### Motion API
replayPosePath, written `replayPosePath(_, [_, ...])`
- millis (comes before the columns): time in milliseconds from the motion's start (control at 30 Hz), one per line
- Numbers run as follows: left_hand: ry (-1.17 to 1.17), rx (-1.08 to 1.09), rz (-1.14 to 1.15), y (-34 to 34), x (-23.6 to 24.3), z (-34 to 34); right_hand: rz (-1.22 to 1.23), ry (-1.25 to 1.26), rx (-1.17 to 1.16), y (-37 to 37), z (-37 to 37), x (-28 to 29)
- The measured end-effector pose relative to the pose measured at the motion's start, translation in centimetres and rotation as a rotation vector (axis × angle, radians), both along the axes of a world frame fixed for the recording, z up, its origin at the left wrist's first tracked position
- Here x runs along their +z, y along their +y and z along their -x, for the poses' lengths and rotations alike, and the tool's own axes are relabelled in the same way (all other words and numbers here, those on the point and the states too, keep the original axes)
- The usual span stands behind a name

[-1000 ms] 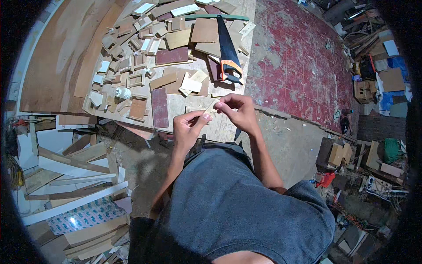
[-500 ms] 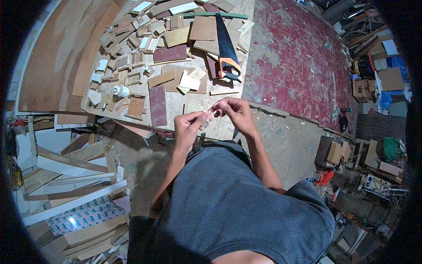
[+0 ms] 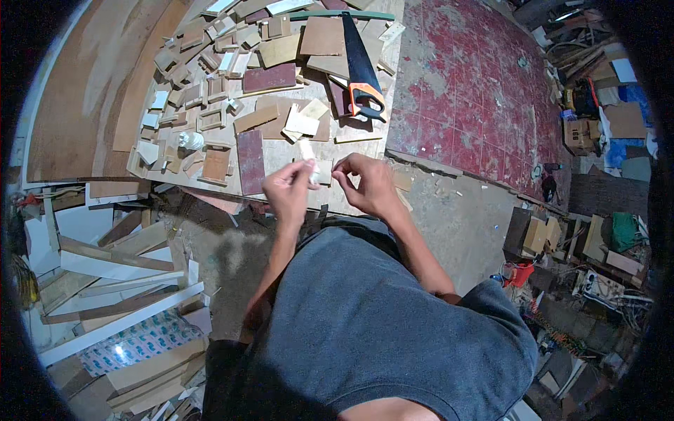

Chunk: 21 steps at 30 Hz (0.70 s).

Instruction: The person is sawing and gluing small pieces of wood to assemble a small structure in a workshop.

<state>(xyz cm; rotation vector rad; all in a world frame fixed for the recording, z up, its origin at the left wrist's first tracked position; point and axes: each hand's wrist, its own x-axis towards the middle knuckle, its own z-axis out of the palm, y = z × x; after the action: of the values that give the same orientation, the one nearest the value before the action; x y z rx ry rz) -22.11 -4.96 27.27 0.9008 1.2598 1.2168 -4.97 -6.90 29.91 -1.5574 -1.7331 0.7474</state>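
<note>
Both my hands are over the near edge of the plywood worktable. My left hand (image 3: pixel 286 193) is closed, thumb against fingers, on a small whitish object (image 3: pixel 314 172) whose kind I cannot make out. Just to its right, my right hand (image 3: pixel 368 186) has thumb and forefinger bent together in a pinch; anything between them is too small to tell. Beyond the hands lie pale wood offcuts (image 3: pixel 302 125) and a dark red board (image 3: pixel 250 163). A handsaw (image 3: pixel 362 74) with an orange and black handle rests at the right side of the table.
Many small wooden pieces (image 3: pixel 189 98) cover the table's left and far parts, beside a white bundle (image 3: pixel 191 140). A large wooden panel (image 3: pixel 88 91) stands left. Scrap boards (image 3: pixel 119 288) pile up lower left. Red tiled floor (image 3: pixel 470 91) and clutter (image 3: pixel 597 259) are at right.
My hands, close together before, have moved apart, the left one toward the left. The whitish object at my left fingertips shows more now. The saw and wood pieces stay in place.
</note>
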Motion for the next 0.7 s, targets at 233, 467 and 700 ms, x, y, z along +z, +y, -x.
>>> replayPosePath(233, [0.039,0.042,0.074,1.9,-1.7,4.4,-0.008,-0.092,-0.165,1.6,-4.9,-6.2])
replayPosePath(467, [0.208,-0.209,0.054,0.7,-4.6,6.4,0.279,0.128,-0.057,3.6,-2.9,-5.0])
replayPosePath(700, [0.342,-0.540,-0.006,-1.0,-4.1,4.2,0.479,0.562,0.140,2.6,-0.3,-7.0])
